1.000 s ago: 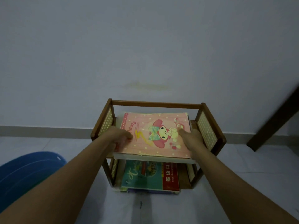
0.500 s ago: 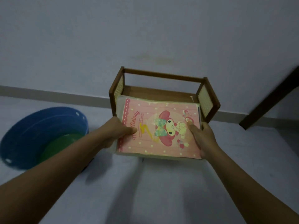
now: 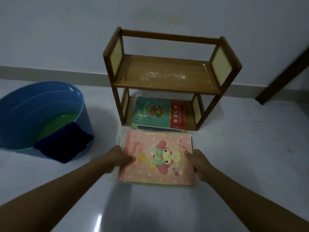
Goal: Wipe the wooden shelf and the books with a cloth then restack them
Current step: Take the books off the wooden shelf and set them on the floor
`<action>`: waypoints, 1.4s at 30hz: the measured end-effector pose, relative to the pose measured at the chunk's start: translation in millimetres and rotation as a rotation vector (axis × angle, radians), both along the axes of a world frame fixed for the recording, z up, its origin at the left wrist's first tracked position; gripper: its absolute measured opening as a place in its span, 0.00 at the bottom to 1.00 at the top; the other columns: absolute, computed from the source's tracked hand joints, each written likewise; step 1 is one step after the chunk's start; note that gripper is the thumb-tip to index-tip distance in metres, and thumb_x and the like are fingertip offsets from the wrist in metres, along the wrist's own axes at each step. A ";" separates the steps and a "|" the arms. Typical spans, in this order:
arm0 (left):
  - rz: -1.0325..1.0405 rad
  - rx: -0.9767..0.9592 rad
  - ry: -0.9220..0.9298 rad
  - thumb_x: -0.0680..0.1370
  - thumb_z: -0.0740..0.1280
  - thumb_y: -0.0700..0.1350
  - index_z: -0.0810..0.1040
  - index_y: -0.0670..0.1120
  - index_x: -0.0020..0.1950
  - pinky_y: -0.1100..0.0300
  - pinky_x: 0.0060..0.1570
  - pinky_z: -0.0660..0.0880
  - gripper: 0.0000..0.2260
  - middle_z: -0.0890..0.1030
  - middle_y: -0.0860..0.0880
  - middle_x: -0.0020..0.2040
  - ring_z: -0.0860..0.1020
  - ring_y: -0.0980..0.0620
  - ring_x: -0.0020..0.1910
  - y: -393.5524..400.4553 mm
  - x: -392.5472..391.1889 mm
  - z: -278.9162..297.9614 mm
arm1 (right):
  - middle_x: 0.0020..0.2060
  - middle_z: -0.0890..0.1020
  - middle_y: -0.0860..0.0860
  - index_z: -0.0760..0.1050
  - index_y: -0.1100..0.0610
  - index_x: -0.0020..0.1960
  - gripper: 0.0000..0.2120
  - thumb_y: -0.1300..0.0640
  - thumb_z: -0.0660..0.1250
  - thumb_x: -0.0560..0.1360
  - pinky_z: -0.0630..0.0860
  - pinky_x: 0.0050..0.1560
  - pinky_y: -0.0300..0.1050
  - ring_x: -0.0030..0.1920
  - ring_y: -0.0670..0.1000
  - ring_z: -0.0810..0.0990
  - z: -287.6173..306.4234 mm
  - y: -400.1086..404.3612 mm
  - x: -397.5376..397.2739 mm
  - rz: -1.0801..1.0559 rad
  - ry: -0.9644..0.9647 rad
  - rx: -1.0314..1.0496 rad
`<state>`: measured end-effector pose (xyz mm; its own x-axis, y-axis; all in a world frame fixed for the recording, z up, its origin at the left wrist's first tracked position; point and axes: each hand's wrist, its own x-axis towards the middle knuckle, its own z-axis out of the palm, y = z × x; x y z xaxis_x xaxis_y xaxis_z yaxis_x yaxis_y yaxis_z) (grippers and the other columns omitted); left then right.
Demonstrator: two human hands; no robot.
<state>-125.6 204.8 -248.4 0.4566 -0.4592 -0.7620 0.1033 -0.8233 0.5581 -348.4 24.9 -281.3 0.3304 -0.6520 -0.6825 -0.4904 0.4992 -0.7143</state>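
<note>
A moment ago the pink book (image 3: 157,158) was lying on the top board of the wooden shelf (image 3: 167,76); now it is down on the floor (image 3: 242,164), just in front of the shelf, on top of a thin stack whose pale edges show under it. The left hand (image 3: 117,159) grips its left edge with the thumb on the cover, and the right hand (image 3: 199,160) grips the right edge in the same way, so the two hands are apart with the book between them. The top board is now bare and shows pale dusty marks, so I think it is ready for wiping. A second pile, with a teal and red book (image 3: 158,113) on top, is on the lower board and sticks out at the front. The dark cloth (image 3: 64,146) hangs over the rim of the blue tub (image 3: 41,97), untouched.

The pink book lies flat, cover up. Its long axis runs left to right, about parallel to the front of the shelf, and the picture on it stands upright toward the person.
</note>
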 end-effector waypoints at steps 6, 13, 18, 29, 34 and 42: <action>-0.044 0.074 -0.041 0.72 0.74 0.42 0.78 0.38 0.50 0.64 0.34 0.73 0.12 0.83 0.43 0.47 0.81 0.50 0.44 -21.8 25.1 -69.2 | 0.49 0.80 0.54 0.69 0.58 0.58 0.20 0.45 0.67 0.76 0.74 0.33 0.41 0.43 0.49 0.80 -55.3 -16.5 14.4 0.095 0.141 -0.060; -0.703 0.303 -0.596 0.77 0.66 0.57 0.75 0.41 0.61 0.59 0.49 0.73 0.23 0.78 0.42 0.60 0.78 0.49 0.53 -63.1 70.7 -43.3 | 0.55 0.79 0.52 0.69 0.54 0.64 0.16 0.52 0.64 0.77 0.80 0.51 0.50 0.54 0.52 0.80 -61.7 -85.5 51.6 0.453 0.224 -0.716; -0.393 -0.330 -0.516 0.78 0.66 0.45 0.73 0.44 0.60 0.55 0.51 0.78 0.12 0.78 0.48 0.55 0.78 0.49 0.54 -153.7 100.1 -42.7 | 0.48 0.80 0.53 0.75 0.57 0.55 0.13 0.52 0.64 0.73 0.79 0.54 0.52 0.48 0.53 0.79 -57.0 -155.9 131.8 0.370 0.298 -0.671; 0.161 -0.206 -0.111 0.81 0.61 0.42 0.73 0.39 0.56 0.58 0.40 0.72 0.08 0.76 0.43 0.46 0.74 0.49 0.41 -193.3 103.6 -75.6 | 0.38 0.78 0.55 0.73 0.58 0.51 0.02 0.61 0.65 0.78 0.75 0.34 0.45 0.32 0.51 0.77 -52.2 -151.2 144.7 -0.034 0.003 -0.142; 0.271 -0.198 0.057 0.80 0.62 0.47 0.72 0.43 0.45 0.53 0.41 0.76 0.08 0.78 0.43 0.42 0.78 0.46 0.39 -181.9 107.8 -65.5 | 0.37 0.80 0.55 0.75 0.59 0.53 0.05 0.59 0.66 0.78 0.77 0.35 0.48 0.34 0.54 0.79 -60.3 -148.3 143.0 -0.133 -0.101 -0.001; 0.241 -0.348 -0.041 0.79 0.64 0.40 0.76 0.42 0.44 0.56 0.39 0.76 0.04 0.80 0.40 0.42 0.79 0.45 0.40 -153.0 94.6 -39.6 | 0.46 0.82 0.55 0.73 0.56 0.61 0.11 0.53 0.62 0.81 0.77 0.39 0.47 0.43 0.53 0.81 -41.1 -144.5 106.0 -0.098 -0.146 0.031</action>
<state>-31.1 51.7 -288.1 0.6094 -0.5620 -0.5593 0.2419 -0.5400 0.8061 -242.4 -119.6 -322.4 0.3635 -0.6654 -0.6520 -0.3309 0.5620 -0.7581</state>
